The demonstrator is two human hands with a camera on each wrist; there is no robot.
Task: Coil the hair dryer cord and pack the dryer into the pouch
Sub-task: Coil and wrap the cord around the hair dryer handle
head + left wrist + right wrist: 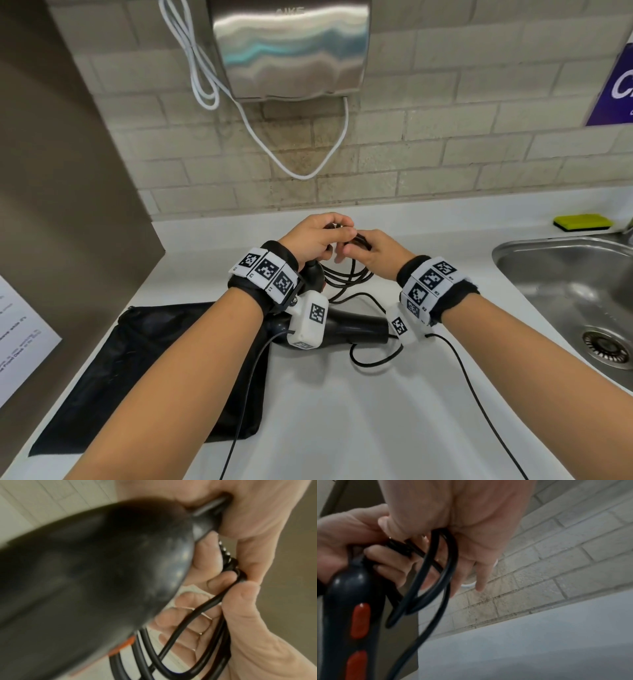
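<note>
Up near the back wall, the left hand [317,236] grips the end of the black hair dryer [356,327] handle, orange switches showing, and pinches the cord [346,277] loops. The right hand [375,253] has those glossy loops hung over its loosely extended fingers [479,577]. Slack cord trails across the white worktop [342,411]. Beside the dryer, the black mesh pouch [144,370] lies flat toward the left wall; the sink [575,284] sits right.
</note>
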